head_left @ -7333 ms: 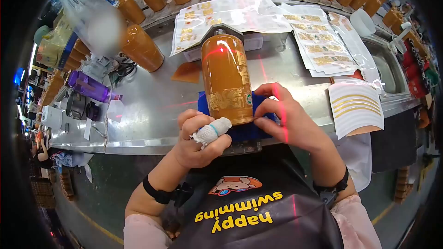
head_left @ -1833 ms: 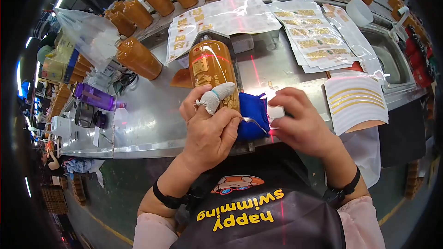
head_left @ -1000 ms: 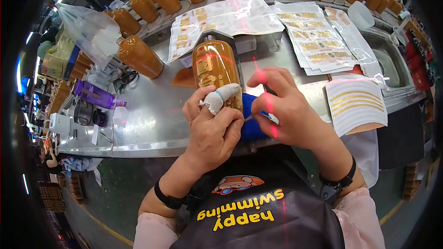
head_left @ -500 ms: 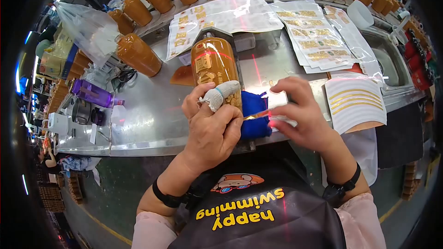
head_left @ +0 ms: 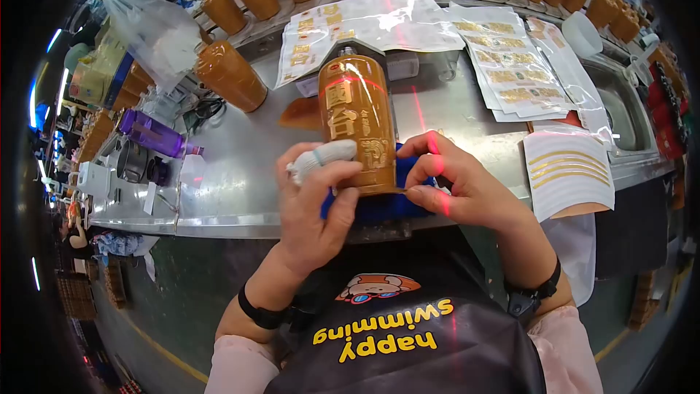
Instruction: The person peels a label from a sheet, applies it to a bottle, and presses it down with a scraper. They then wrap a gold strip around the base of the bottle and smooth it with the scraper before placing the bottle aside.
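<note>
The person wears a dark glossy apron [head_left: 408, 343] printed with a cartoon badge and the yellow words "happy swimming", over pale pink sleeves [head_left: 233, 368]. A black band circles each wrist. On the left hand [head_left: 310, 204] one finger is wrapped in a white cloth cot [head_left: 321, 155] with a thin blue ring; the right hand [head_left: 456, 190] is bare.

Bright, even overhead light. Strong fisheye bending and black vignette round the rim. Glare on the steel table [head_left: 240, 175] at 9 o'clock and the sheets [head_left: 379, 22] at 12. A red laser line crosses the bottle [head_left: 356, 120]. Edges at 8 o'clock are dim and soft.
</note>
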Available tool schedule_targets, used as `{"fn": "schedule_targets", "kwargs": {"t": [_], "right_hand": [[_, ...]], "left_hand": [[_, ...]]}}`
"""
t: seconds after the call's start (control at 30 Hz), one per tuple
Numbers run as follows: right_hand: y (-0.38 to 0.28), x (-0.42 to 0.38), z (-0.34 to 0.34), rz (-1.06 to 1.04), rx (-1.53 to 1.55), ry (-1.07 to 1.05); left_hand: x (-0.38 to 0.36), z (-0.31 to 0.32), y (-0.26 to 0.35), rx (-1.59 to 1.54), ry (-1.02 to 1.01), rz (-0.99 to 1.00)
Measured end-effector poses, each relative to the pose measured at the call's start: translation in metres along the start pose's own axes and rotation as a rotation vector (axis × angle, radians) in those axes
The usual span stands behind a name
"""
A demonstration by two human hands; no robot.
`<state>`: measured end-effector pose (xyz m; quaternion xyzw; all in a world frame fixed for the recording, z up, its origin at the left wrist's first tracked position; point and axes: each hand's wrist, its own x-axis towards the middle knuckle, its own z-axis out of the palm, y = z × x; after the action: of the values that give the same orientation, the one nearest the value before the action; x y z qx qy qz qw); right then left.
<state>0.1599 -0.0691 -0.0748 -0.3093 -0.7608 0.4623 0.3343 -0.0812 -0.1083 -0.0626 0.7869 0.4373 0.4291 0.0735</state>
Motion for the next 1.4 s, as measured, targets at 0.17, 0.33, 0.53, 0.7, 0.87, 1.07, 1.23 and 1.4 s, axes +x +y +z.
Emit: {"fn": "schedule_targets", "kwargs": {"t": [0.17, 0.33, 0.53, 0.7, 0.87, 1.07, 1.23, 1.4], "right_hand": [[-0.005, 0.002, 0.002, 0.019, -0.006, -0.004], [-0.001, 0.002, 0.0, 0.04, -0.009, -0.02], [0.001, -0.001, -0.003, 0.115, 0.077, -0.033], [0.001, -0.002, -0.004, 0.111, 0.071, -0.057], [0.002, -0.002, -0.004, 0.083, 0.07, -0.058], [-0.003, 0.0, -0.004, 0.088, 0.088, -0.045], [-0.001, 0.002, -0.003, 0.084, 0.061, -0.043], [0.005, -0.003, -0.005, 0.115, 0.105, -0.03]], "left_hand": [[-0.04, -0.003, -0.021, -0.086, 0.161, -0.012], [-0.05, 0.003, -0.028, -0.036, 0.15, 0.097], [-0.039, 0.0, -0.022, 0.144, 0.082, 0.275], [-0.029, 0.001, -0.02, 0.244, 0.018, 0.435], [-0.013, 0.007, -0.015, 0.3, -0.106, 0.571], [-0.013, 0.026, -0.023, 0.145, 0.043, 0.178], [-0.02, 0.022, -0.025, 0.066, 0.088, 0.128], [-0.032, 0.012, -0.027, 0.102, 0.095, 0.327]]}}
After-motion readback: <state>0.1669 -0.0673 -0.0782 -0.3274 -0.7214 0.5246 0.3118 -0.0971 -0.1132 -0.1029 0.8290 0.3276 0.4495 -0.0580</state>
